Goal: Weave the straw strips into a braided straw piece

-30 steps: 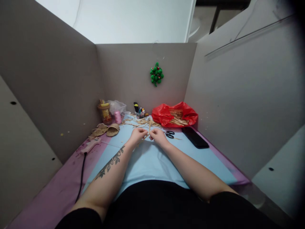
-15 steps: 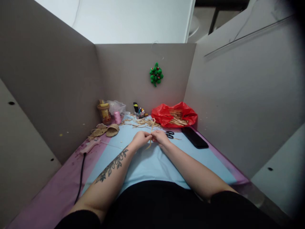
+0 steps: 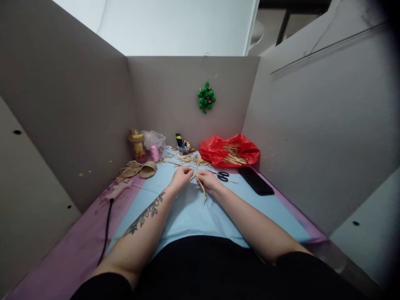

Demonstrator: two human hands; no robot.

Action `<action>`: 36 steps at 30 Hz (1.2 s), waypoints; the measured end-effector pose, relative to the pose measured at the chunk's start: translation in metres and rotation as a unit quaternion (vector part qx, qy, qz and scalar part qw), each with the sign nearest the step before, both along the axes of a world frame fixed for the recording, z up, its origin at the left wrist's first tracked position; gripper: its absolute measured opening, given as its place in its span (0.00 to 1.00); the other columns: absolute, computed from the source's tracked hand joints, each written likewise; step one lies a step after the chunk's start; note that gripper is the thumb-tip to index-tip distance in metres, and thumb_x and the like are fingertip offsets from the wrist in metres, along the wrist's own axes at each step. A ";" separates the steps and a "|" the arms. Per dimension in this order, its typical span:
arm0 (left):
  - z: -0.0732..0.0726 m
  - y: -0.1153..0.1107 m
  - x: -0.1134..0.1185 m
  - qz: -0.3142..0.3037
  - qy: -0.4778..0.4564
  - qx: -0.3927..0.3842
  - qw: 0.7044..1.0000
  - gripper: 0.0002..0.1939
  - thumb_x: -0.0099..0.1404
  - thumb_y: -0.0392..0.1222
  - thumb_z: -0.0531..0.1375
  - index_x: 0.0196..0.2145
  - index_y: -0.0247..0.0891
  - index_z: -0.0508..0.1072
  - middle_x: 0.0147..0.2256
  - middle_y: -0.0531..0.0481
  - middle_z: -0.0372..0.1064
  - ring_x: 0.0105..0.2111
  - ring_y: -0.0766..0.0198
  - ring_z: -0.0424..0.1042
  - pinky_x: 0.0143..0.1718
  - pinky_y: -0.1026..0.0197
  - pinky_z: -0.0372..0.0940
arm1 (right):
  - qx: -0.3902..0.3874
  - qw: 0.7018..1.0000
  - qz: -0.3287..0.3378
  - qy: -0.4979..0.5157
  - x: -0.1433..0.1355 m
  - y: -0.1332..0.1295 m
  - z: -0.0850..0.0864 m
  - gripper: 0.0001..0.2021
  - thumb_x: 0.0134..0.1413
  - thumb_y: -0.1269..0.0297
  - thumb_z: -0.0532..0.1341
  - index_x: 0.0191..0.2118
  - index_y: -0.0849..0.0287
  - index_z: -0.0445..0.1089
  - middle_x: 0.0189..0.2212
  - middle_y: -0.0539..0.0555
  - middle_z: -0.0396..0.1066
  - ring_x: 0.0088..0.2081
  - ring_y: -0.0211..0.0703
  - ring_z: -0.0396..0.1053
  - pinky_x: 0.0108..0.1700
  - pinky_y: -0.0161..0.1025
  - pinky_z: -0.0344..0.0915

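My right hand (image 3: 208,181) pinches thin straw strips (image 3: 201,189) above the middle of the blue sheet. One strip hangs below its fingers and another sticks up between the hands. My left hand (image 3: 183,178) is just left of it, thumb and fingers pinched together close to a short strip end; whether they grip that end is too small to tell. Black-handled scissors (image 3: 223,176) lie on the sheet just right of my right hand. Beyond both hands, loose straw pieces (image 3: 189,160) are scattered.
A red plastic bag (image 3: 210,151) of straw and a black phone (image 3: 256,181) sit at right. At left are a pink glue gun (image 3: 118,189) with a cord, a woven piece (image 3: 148,169), pink thread (image 3: 154,153) and a jar (image 3: 137,147). Grey panels (image 3: 187,96) enclose the table.
My hands have moved slightly apart, the left one to the left. The straw hanging below my right hand now slants down to the right.
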State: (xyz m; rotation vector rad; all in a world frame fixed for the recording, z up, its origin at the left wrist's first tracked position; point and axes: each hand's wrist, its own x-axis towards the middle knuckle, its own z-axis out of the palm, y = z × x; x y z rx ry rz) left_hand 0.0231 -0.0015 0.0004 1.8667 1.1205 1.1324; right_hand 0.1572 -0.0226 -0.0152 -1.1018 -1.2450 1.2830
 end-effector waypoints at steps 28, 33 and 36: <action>-0.001 -0.003 -0.001 -0.015 0.113 -0.026 0.993 0.13 0.58 0.45 0.50 0.21 0.36 0.64 0.19 0.54 0.61 0.21 0.68 0.60 0.24 0.66 0.52 | 0.061 0.995 -0.011 -0.084 0.014 0.003 0.009 0.04 0.38 0.68 0.60 0.25 0.62 0.66 0.15 0.46 0.63 0.17 0.31 0.58 0.21 0.30 0.55; 0.002 -0.003 -0.003 0.009 0.144 -0.004 0.990 0.12 0.59 0.43 0.49 0.22 0.36 0.64 0.20 0.53 0.64 0.21 0.67 0.61 0.24 0.65 0.53 | 0.012 0.997 -0.034 -0.063 0.023 0.004 0.014 0.05 0.34 0.69 0.64 0.23 0.63 0.67 0.16 0.49 0.67 0.17 0.31 0.60 0.20 0.29 0.56; 0.000 -0.001 -0.001 0.042 0.151 0.011 0.988 0.11 0.59 0.42 0.50 0.23 0.36 0.65 0.21 0.52 0.66 0.22 0.67 0.62 0.25 0.65 0.54 | -0.014 0.999 -0.015 -0.037 0.021 -0.001 0.018 0.06 0.34 0.68 0.64 0.21 0.63 0.68 0.16 0.51 0.68 0.18 0.31 0.61 0.20 0.29 0.57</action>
